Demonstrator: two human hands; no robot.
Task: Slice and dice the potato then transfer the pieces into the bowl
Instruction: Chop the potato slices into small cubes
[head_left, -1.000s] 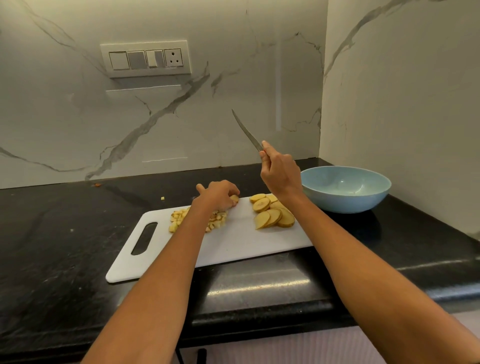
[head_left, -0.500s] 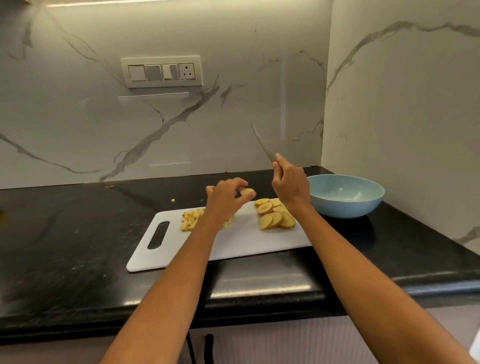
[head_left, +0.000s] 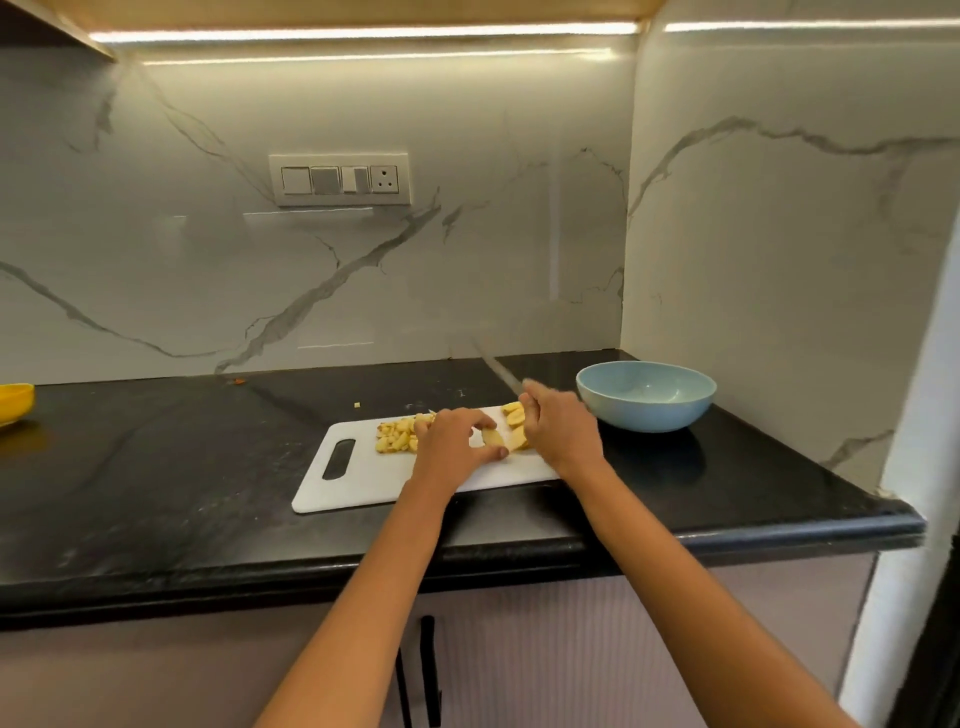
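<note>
white plastic cutting board (head_left: 363, 480) lies on the black stone counter (head_left: 156, 493), and both my hands are over it. my left hand (head_left: 452, 449) pinches a potato slice (head_left: 492, 437) between thumb and fingers, right on the board's middle. my right hand (head_left: 558, 428) is curled round the knife handle, and the knife blade (head_left: 496, 366) angles up and back to the left, blurred, clear of the board. more potato slices (head_left: 515, 414) sit in a small heap just beside my right hand, partly hidden by it. diced potato pieces (head_left: 397, 439) are piled on the board to the left of my left hand, near the handle slot. pale blue bowl (head_left: 645, 395) stands on the counter just right of the board. one stray potato bit (head_left: 357, 405) lies on the counter behind the board.
</note>
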